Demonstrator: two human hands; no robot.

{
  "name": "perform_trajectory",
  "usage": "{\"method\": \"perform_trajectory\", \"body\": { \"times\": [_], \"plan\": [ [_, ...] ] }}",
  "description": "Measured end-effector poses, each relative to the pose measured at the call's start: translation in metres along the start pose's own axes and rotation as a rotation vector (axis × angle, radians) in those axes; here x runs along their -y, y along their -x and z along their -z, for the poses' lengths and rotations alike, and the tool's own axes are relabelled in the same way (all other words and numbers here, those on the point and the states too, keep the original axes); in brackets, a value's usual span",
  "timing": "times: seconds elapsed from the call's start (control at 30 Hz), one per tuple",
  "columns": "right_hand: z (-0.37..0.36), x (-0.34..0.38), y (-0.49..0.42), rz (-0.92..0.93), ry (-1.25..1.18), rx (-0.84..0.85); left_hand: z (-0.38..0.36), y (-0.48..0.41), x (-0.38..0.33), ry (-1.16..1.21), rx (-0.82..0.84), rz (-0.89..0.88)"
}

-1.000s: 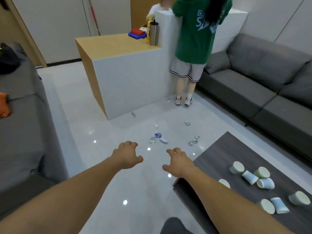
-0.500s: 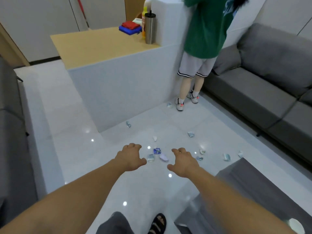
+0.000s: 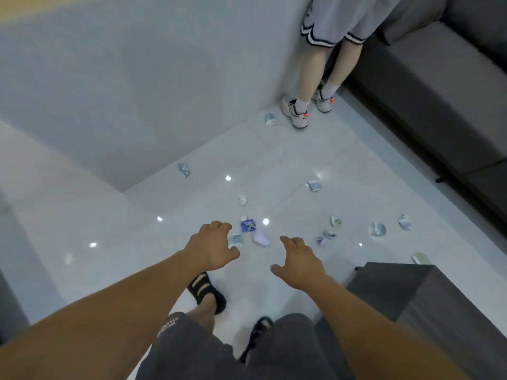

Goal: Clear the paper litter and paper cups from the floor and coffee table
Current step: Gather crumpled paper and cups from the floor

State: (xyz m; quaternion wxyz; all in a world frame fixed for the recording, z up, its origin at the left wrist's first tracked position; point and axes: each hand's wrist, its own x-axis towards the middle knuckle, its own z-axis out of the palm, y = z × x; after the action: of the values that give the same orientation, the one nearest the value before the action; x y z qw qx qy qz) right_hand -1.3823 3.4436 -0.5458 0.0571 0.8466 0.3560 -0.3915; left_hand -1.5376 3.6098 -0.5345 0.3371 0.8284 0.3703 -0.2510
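Several scraps of paper litter lie on the pale glossy floor. A dark blue scrap (image 3: pixel 248 225), a pale folded scrap (image 3: pixel 261 238) and a bluish scrap (image 3: pixel 235 240) lie just beyond my hands. More scraps lie farther off, such as one by the counter (image 3: pixel 184 170) and one beside the standing person's shoe (image 3: pixel 270 119). My left hand (image 3: pixel 210 248) hangs above the floor with loosely curled fingers, holding nothing. My right hand (image 3: pixel 296 263) is spread and empty, apart from the litter. No paper cups show.
A person's legs (image 3: pixel 310 78) stand at the white counter wall (image 3: pixel 142 86). A grey sofa (image 3: pixel 439 91) runs along the right. The dark coffee table corner (image 3: pixel 406 292) is at lower right, a scrap (image 3: pixel 421 258) just behind it. My sandalled feet (image 3: pixel 206 290) are below.
The view has tilted down and moved closer to the litter. Both hands have stayed out in front and empty; the coffee table's cups have left the view.
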Motion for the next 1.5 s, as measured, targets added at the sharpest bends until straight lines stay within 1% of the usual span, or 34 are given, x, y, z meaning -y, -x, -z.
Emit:
{"method": "perform_trajectory", "body": {
  "times": [0.1, 0.23, 0.43, 0.53, 0.63, 0.7, 0.77, 0.9, 0.97, 1.03, 1.1, 1.17, 1.27, 1.37, 1.43, 1.5],
  "plan": [
    [-0.024, -0.011, -0.078, -0.032, -0.002, 0.045, -0.025, -0.072, 0.023, 0.026, 0.053, 0.041],
    [-0.075, -0.037, -0.193, -0.05, 0.017, 0.079, -0.083, -0.173, 0.053, 0.046, 0.11, 0.08],
    [-0.181, -0.088, -0.365, -0.007, 0.095, 0.12, -0.199, -0.329, 0.091, 0.1, 0.108, 0.084],
    [-0.234, -0.107, -0.425, 0.028, 0.148, 0.135, -0.245, -0.39, 0.109, 0.131, 0.087, 0.087],
    [-0.28, -0.119, -0.469, 0.05, 0.175, 0.142, -0.278, -0.431, 0.128, 0.142, 0.054, 0.081],
    [-0.304, -0.124, -0.487, 0.036, 0.161, 0.123, -0.294, -0.445, 0.138, 0.147, 0.05, 0.077],
    [-0.319, -0.125, -0.495, 0.038, 0.14, 0.062, -0.306, -0.45, 0.145, 0.168, 0.032, 0.077],
    [-0.308, -0.11, -0.481, 0.099, 0.012, -0.048, -0.307, -0.437, 0.14, 0.264, -0.035, 0.073],
    [-0.286, -0.093, -0.461, 0.208, -0.058, -0.139, -0.296, -0.424, 0.13, 0.42, 0.01, 0.067],
    [-0.263, -0.073, -0.44, 0.37, -0.11, -0.227, -0.281, -0.411, 0.12, 0.574, 0.081, 0.048],
    [-0.242, -0.058, -0.425, 0.479, -0.136, -0.27, -0.265, -0.403, 0.116, 0.637, 0.114, 0.028],
    [-0.23, -0.049, -0.418, 0.498, -0.144, -0.218, -0.252, -0.397, 0.121, 0.626, 0.088, 0.025],
    [-0.232, -0.047, -0.423, 0.498, -0.119, -0.112, -0.243, -0.394, 0.145, 0.53, 0.005, 0.066],
    [-0.26, -0.046, -0.439, 0.445, 0.087, -0.032, -0.252, -0.39, 0.192, 0.408, -0.083, 0.189],
    [-0.286, -0.044, -0.451, 0.411, 0.241, 0.038, -0.266, -0.387, 0.224, 0.363, -0.109, 0.263],
    [-0.314, -0.039, -0.461, 0.422, 0.335, 0.073, -0.282, -0.386, 0.247, 0.346, -0.125, 0.309]
  ]
}}
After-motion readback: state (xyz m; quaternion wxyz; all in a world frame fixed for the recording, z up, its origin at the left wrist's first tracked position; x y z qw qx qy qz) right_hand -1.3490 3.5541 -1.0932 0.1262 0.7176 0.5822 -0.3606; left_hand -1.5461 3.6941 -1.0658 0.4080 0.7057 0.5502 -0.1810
